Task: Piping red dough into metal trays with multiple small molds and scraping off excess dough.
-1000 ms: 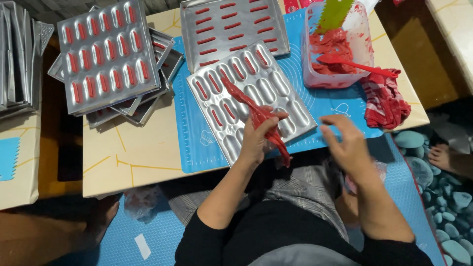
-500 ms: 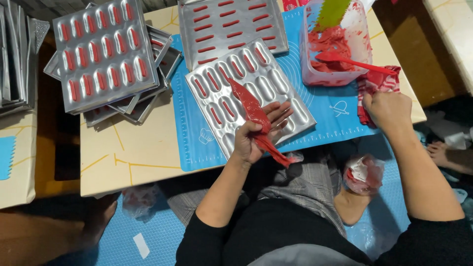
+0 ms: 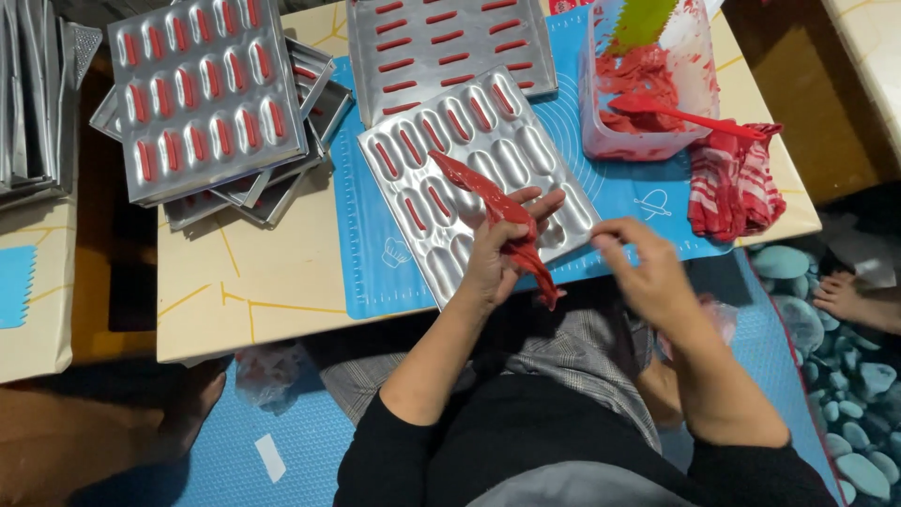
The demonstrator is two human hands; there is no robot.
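My left hand (image 3: 502,246) grips a red piping bag (image 3: 488,202) that lies slanted over a metal mould tray (image 3: 563,178) with oblong cavities. Some cavities on the tray's left side hold red strips of batter; the rest look bare. My right hand (image 3: 648,268) hovers just right of the bag near the tray's front corner, fingers loosely curled with nothing in them. The tray rests on a blue silicone mat (image 3: 366,253).
A clear tub (image 3: 648,84) of red batter with a red spatula (image 3: 699,115) and a green scraper stands at the back right, next to a red-stained cloth (image 3: 737,183). Filled trays (image 3: 202,94) are stacked at the left, another filled tray (image 3: 441,42) behind. Grey pebbles (image 3: 835,347) lie at the right.
My right hand went out to the stained cloth at the right and has come back beside the piping bag. The left hand kept its grip on the bag over the tray.
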